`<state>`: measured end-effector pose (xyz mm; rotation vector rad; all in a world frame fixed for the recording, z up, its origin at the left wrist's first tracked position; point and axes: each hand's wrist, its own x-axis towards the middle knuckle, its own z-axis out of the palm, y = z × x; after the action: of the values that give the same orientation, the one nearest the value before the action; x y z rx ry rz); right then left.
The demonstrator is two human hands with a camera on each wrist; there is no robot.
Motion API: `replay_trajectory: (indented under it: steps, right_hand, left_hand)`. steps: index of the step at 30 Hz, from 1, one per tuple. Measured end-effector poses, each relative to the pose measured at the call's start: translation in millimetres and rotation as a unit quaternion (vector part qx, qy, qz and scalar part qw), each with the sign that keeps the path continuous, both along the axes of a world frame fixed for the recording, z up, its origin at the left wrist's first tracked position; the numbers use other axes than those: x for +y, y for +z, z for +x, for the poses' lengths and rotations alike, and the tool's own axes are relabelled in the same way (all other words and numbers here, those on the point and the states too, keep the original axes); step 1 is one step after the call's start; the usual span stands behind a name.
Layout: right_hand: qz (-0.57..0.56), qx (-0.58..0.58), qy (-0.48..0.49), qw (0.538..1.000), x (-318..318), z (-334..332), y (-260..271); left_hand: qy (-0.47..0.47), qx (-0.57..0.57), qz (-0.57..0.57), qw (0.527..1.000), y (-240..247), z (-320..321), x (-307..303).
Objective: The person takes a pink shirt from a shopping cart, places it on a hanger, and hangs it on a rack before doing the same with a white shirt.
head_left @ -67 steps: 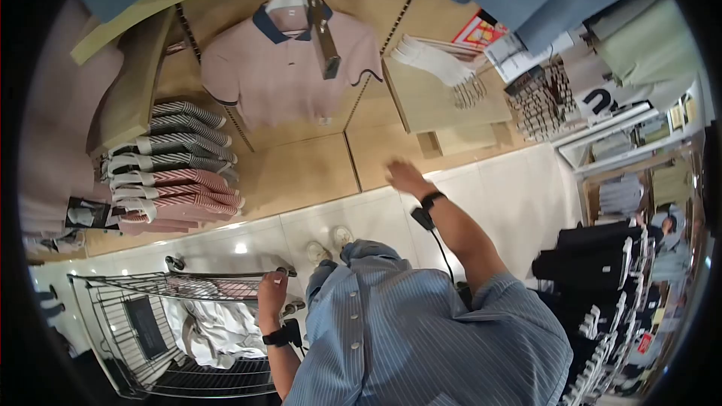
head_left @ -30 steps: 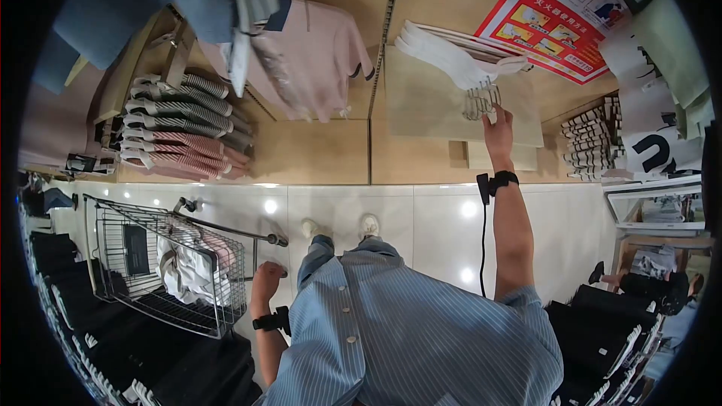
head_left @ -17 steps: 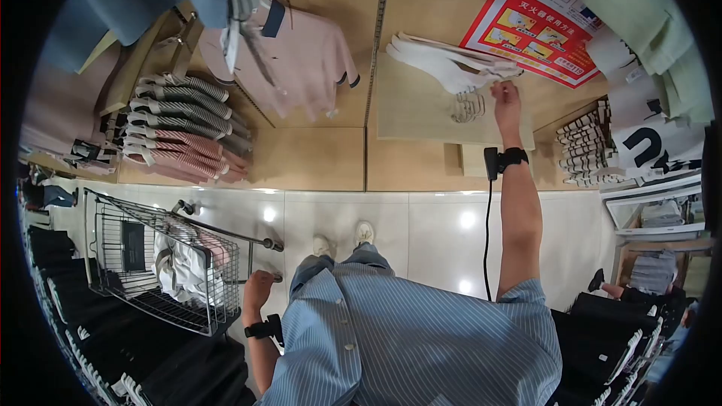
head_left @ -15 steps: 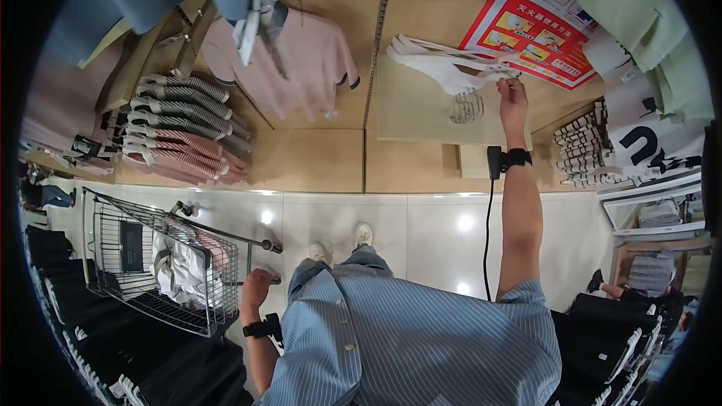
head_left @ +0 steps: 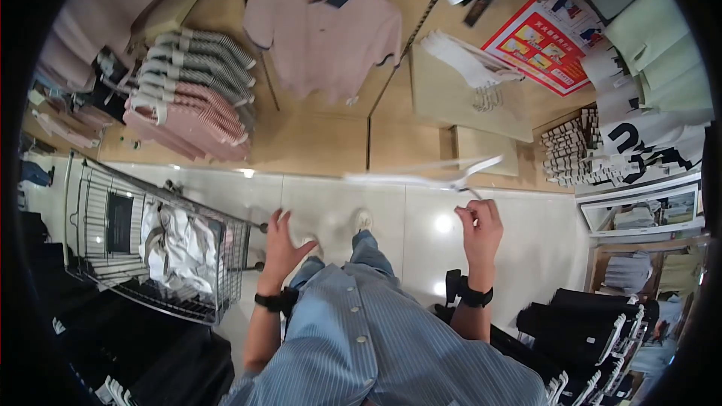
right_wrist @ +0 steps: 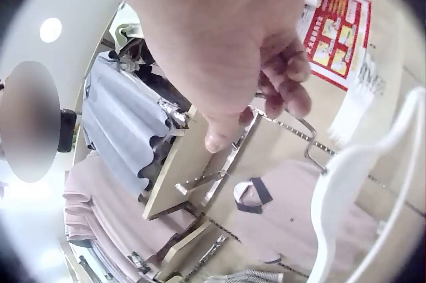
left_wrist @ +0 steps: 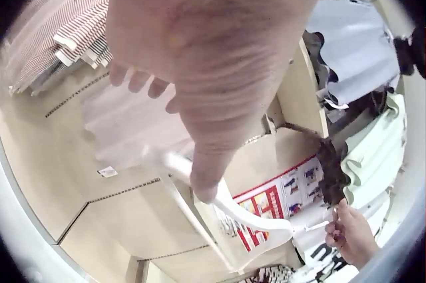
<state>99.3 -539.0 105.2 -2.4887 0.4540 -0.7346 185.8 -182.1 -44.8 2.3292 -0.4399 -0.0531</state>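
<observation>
My right hand [head_left: 481,237] pinches the metal hook of a white clothes hanger [head_left: 421,180] in front of my body, above the floor. In the right wrist view, the hook runs from the curled fingers down to the hanger's neck [right_wrist: 327,193]. My left hand [head_left: 282,252] is raised beside the cart handle, fingers apart and thumb spread, holding nothing. From the left wrist, its thumb overlaps the hanger's white arm [left_wrist: 249,218]. More white hangers [head_left: 455,60] lie stacked on a pale wooden shelf [head_left: 436,105], their hooks toward me.
A wire shopping cart [head_left: 119,223] with white garments [head_left: 184,252] stands at left. Ahead hang a pink polo shirt [head_left: 323,37] and striped shirts [head_left: 199,79]. A red poster [head_left: 538,41] is at upper right. Racks of black clothes [head_left: 571,323] are behind on both sides.
My right hand has drawn back from the shelf toward my body, bringing one hanger with it. My left hand has come up from the cart handle and spread its fingers.
</observation>
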Motion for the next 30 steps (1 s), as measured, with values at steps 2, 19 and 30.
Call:
replay_trajectory:
  steps: [2,19,30]
  right_hand:
    - [0.062,0.061,0.012,0.996,35.6,-15.7,-9.2]
    - [0.046,0.116,0.197,0.972,112.3,-114.6,-11.0]
    - [0.325,0.349,0.358,0.803,135.8,-185.5,-55.5]
  left_hand:
    - [-0.06,0.014,-0.027,0.998,26.7,5.0,-5.0]
    - [-0.058,0.049,0.133,0.988,-8.1,-139.8,96.5]
    - [-0.071,0.068,0.095,0.991,45.4,-224.7,120.0]
